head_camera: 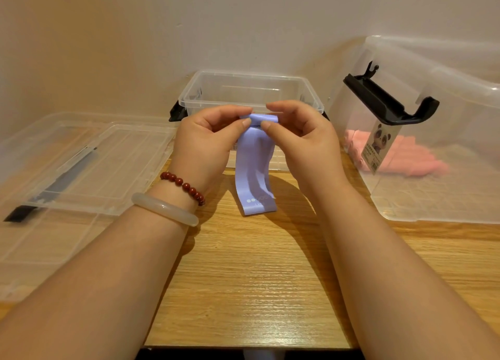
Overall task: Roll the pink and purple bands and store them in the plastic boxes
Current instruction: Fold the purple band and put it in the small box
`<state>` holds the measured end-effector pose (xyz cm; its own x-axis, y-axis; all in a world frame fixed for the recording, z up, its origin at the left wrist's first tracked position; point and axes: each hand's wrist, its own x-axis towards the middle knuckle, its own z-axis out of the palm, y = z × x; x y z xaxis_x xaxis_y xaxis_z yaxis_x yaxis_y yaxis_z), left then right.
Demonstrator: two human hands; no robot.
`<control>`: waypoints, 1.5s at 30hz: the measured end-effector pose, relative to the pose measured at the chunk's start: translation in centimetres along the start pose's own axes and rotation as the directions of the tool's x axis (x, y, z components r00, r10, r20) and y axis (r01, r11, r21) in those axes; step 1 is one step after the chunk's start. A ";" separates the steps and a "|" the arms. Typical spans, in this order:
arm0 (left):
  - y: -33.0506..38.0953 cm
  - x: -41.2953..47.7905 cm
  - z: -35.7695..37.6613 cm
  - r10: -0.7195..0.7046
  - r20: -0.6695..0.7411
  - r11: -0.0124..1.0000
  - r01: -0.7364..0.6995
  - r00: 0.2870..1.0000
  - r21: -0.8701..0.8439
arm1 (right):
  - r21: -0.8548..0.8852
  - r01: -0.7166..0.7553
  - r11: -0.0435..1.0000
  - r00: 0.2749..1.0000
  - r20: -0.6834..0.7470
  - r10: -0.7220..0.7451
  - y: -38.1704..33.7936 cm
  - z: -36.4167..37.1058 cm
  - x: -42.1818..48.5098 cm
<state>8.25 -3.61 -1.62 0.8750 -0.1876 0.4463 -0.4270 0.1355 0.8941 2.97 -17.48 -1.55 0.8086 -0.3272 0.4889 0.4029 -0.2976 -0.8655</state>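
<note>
A purple band point(254, 170) hangs from both my hands above the wooden table, its top end wound into a small roll. My left hand point(208, 140) pinches the roll's left end between thumb and fingers. My right hand point(300, 138) pinches its right end. The band's loose tail touches the table. Behind my hands stands a small clear plastic box point(205, 89) with black latches, open; nothing shows inside it. At the right a large clear plastic box point(443, 186) holds several rolled pink bands point(405, 159).
Two clear lids point(81, 165) lie on the left of the table, one with a black handle point(56, 184). The large box has a black handle point(384, 100) and a panda label point(377, 146). A wall stands close behind. The table's near edge runs below my forearms.
</note>
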 end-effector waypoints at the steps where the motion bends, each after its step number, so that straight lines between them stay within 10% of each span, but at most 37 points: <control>1: 0.0 0.0 0.0 0.005 0.012 1.000 -0.005 1.000 0.004 | -0.005 0.004 1.000 1.000 -0.011 -0.004 0.0 0.0 0.0; 45: 0.0 -0.1 0.0 -0.004 -0.024 1.000 0.003 1.000 -0.015 | 0.013 0.003 1.000 1.000 -0.009 -0.003 0.2 0.0 0.1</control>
<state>8.17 -3.64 -1.60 0.8817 -0.1651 0.4420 -0.4206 0.1497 0.8948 3.13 -17.55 -1.68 0.8034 -0.3347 0.4926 0.4109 -0.2870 -0.8653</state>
